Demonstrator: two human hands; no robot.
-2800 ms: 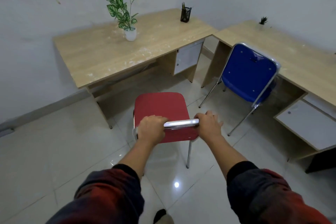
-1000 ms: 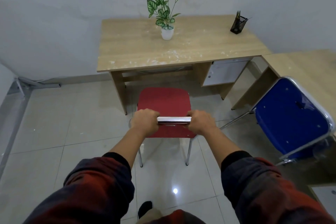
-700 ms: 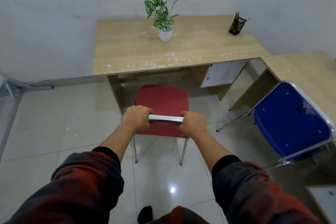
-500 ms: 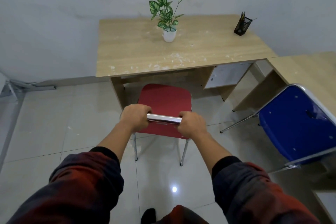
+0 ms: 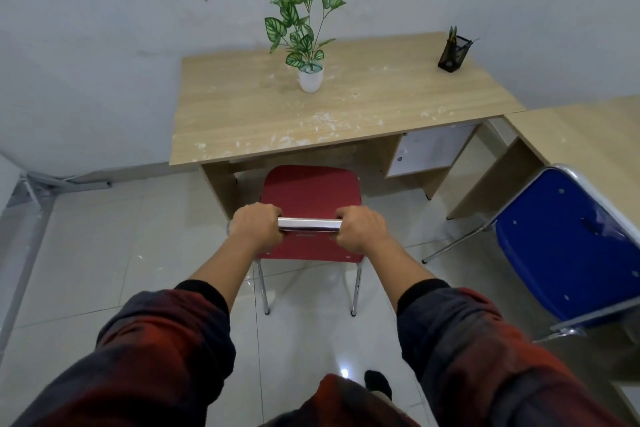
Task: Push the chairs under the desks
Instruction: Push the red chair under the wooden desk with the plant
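Note:
A red chair (image 5: 310, 191) with chrome legs faces the wooden desk (image 5: 242, 114) by the far wall, its seat front right at the desk's near edge. My left hand (image 5: 255, 225) and my right hand (image 5: 360, 227) both grip the chrome top bar of its backrest. A blue chair (image 5: 568, 243) stands at the right, in front of a second wooden desk (image 5: 588, 125) that meets the first at the corner.
On the first desk stand a potted plant (image 5: 304, 35) in a white pot and a black pen holder (image 5: 452, 54). A white drawer unit (image 5: 429, 152) hangs under its right end. Metal bars (image 5: 52, 184) lie along the left wall. The floor is glossy tile.
I have walked the red chair forward to the desk and squared it up. Its seat front now reaches the desk's edge, and the blue chair has slid to the right of my view.

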